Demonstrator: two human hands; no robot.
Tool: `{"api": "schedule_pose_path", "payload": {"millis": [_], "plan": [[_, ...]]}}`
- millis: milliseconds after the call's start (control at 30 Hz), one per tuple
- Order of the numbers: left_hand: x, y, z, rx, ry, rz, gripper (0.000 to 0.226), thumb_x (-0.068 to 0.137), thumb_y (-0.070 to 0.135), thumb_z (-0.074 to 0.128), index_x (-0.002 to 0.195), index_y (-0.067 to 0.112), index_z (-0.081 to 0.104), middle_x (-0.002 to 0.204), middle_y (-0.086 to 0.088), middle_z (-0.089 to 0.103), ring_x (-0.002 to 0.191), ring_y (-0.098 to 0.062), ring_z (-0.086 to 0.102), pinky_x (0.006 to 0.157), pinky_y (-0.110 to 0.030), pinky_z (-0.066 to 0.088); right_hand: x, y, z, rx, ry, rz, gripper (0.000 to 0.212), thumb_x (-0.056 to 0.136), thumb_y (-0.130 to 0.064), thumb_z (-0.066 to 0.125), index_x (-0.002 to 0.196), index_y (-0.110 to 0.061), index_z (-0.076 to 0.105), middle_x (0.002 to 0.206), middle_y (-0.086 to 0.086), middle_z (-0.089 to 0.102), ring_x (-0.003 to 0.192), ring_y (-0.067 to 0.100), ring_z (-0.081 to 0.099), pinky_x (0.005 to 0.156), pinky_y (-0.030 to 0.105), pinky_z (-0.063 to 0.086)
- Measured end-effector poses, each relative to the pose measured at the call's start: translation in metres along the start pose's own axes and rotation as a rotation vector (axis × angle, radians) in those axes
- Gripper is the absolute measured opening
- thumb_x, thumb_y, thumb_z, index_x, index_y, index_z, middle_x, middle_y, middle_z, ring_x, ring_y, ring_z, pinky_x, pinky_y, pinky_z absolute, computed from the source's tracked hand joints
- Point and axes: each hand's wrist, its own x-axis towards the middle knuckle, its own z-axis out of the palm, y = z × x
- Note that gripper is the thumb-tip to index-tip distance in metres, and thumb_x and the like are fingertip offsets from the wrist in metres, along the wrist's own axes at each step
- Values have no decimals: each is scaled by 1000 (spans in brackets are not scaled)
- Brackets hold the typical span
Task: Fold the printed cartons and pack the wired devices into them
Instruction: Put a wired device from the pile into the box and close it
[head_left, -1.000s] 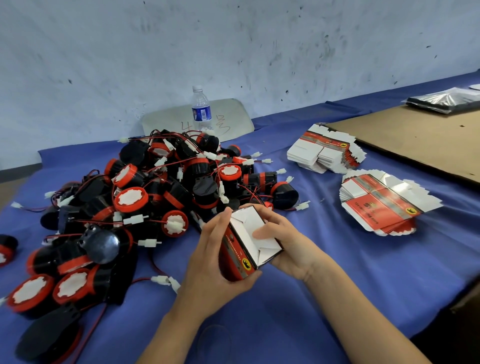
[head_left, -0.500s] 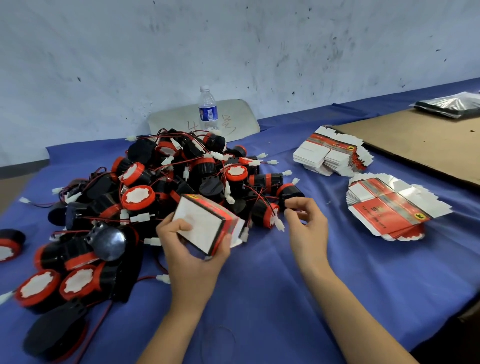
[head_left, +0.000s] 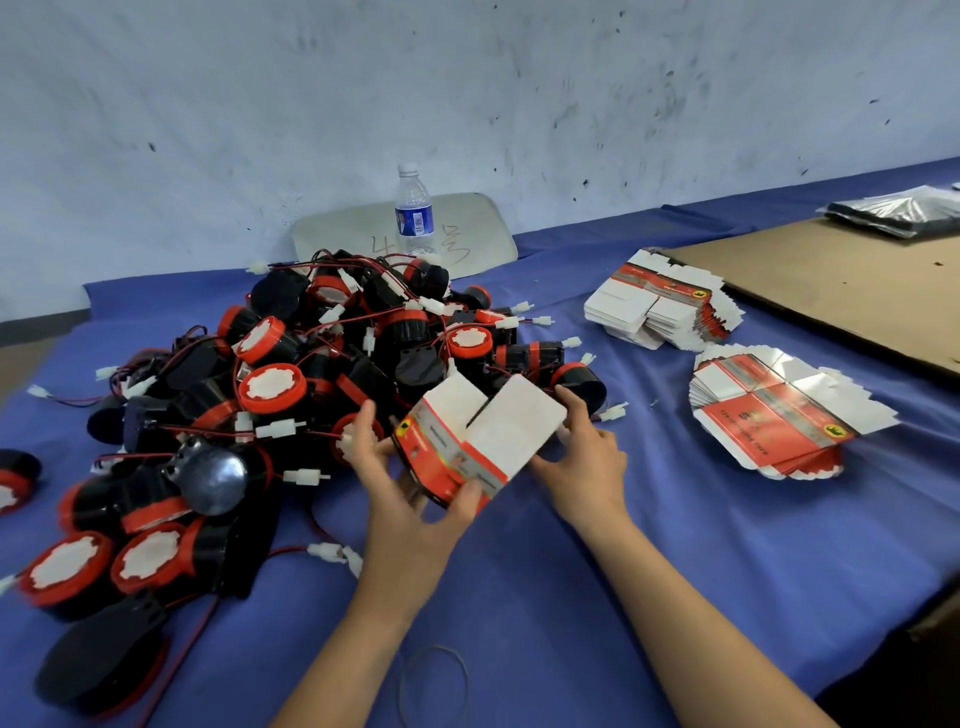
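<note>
Head view shows the printed carton (head_left: 457, 447), red with white flaps, held above the middle of the table (head_left: 675, 571), its open end turned up and away from the person. The left hand (head_left: 410, 499) grips it from below, thumb on the red front panel and fingers behind. The right hand (head_left: 587, 457) is at the carton's right side, its fingers lying along the edge of the broad white flap (head_left: 514, 426); whether they pinch it or only touch it cannot be told. Just beyond the carton, a pile of black-and-red wired devices (head_left: 291, 395) fills the table's left half. Toward the right edge lies a fanned stack of flat cartons (head_left: 779, 415), with a second stack (head_left: 654, 312) behind it. A cardboard sheet (head_left: 831, 291) covers the far right corner. A water bottle (head_left: 414, 213) stands at the far edge behind the pile, and a rubber band (head_left: 436, 647) lies by the near edge.
</note>
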Motion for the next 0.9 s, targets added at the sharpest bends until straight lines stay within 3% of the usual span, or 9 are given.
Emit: {"api": "schedule_pose_path", "payload": {"millis": [100, 167, 333, 467, 533, 633, 733, 833, 900], "plan": [[-2, -1, 1, 77, -182, 35, 80, 67, 33, 74, 136, 33, 33, 137, 3, 43, 126, -10, 49, 94, -24, 49, 3, 2, 1, -19, 27, -22, 48, 87, -23, 59, 131, -35, 44, 117, -4, 59, 123, 22, 36, 87, 28, 17], [-4, -5, 0, 173, -226, 35, 75, 65, 38, 76, 129, 30, 38, 132, -1, 47, 122, -15, 52, 95, -28, 48, 6, 2, 0, 88, 62, -18, 32, 89, -23, 60, 119, -27, 50, 112, -2, 59, 116, 22, 44, 93, 33, 29], [-6, -11, 0, 286, -186, -81, 69, 55, 52, 78, 105, 31, 35, 115, -4, 49, 104, -17, 57, 81, -37, 54, 6, -12, -13, 948, 105, 176, 17, 86, -12, 65, 98, -16, 54, 91, 1, 59, 84, 15, 55, 80, 35, 44], [-4, -7, -1, 388, -184, -139, 109, 39, 75, 79, 123, 70, 11, 128, 29, 31, 115, 12, 41, 85, -11, 39, 7, -14, -33, 1485, 36, 266, 18, 91, -8, 51, 107, -4, 58, 93, 9, 66, 82, 22, 64, 76, 28, 53], [-5, -6, -1, 509, -241, -127, 125, 34, 87, 69, 132, 69, -6, 126, 24, 25, 118, 8, 35, 91, -18, 37, 7, -14, -39, 1630, -8, 325, 23, 90, -16, 52, 108, -5, 59, 94, 8, 67, 81, 22, 64, 86, 32, 53], [-7, -5, 0, 658, -310, -114, 137, 29, 99, 53, 139, 57, -17, 134, 19, 20, 132, -7, 25, 104, -34, 35, 5, -13, -45, 1676, -52, 397, 41, 83, -29, 56, 117, -6, 54, 97, 10, 60, 81, 20, 60, 91, 35, 49], [-7, 0, 0, 726, -359, -94, 142, 31, 103, 42, 149, 37, 0, 136, 19, 22, 136, -14, 26, 108, -43, 34, 5, -10, -47, 1710, -101, 433, 31, 85, -33, 56, 103, -8, 58, 86, 5, 61, 80, 17, 60, 82, 33, 52], [-7, 4, 0, 699, -419, -60, 120, 37, 104, 39, 135, 37, 25, 114, 28, 24, 110, 0, 40, 89, -30, 45, 5, -11, -44, 1724, -136, 431, 22, 82, -31, 59, 92, -12, 60, 83, 2, 62, 76, 16, 61, 78, 32, 52], [-7, 5, 0, 589, -453, -106, 97, 41, 100, 47, 118, 45, 26, 116, 29, 28, 105, 7, 44, 80, -15, 46, 5, -12, -42, 1699, -160, 422, 24, 77, -31, 62, 94, -13, 62, 84, 3, 65, 75, 16, 64, 74, 31, 54]]}}
